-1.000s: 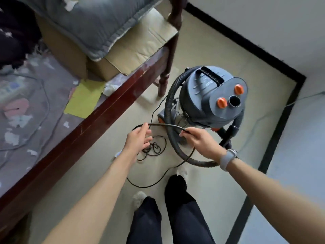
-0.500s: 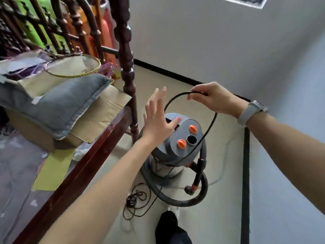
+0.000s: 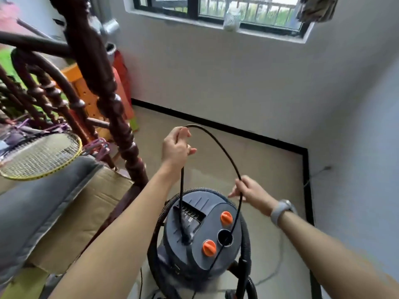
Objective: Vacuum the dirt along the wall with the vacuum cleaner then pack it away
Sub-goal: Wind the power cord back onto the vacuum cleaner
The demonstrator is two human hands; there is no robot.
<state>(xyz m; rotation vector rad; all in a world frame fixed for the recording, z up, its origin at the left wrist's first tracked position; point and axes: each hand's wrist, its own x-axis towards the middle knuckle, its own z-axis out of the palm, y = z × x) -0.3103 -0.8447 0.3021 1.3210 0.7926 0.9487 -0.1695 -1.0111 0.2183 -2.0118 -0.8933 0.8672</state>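
Note:
A grey canister vacuum cleaner [image 3: 194, 234] with two orange knobs stands on the beige floor below my hands, its black ribbed hose [image 3: 245, 240] looped round its body. A thin black power cord [image 3: 218, 145] arches above the vacuum's top. My left hand [image 3: 176, 147] grips the cord at the left end of the arch, raised above the vacuum; one strand drops from it down to the lid. My right hand [image 3: 251, 192] pinches the cord at the right end of the arch, just above the vacuum's right side.
A dark red wooden bed post [image 3: 112, 117] and bed frame stand at the left, bearing a grey pillow [image 3: 32, 203], cardboard [image 3: 86, 212] and a badminton racket [image 3: 41, 154]. White walls with a black skirting [image 3: 216, 125] close the corner; a window [image 3: 216, 7] sits above.
My left hand, open half a second ago, now grips the cord. My right hand has slid down the cord towards the vacuum. The view has tilted up towards the window.

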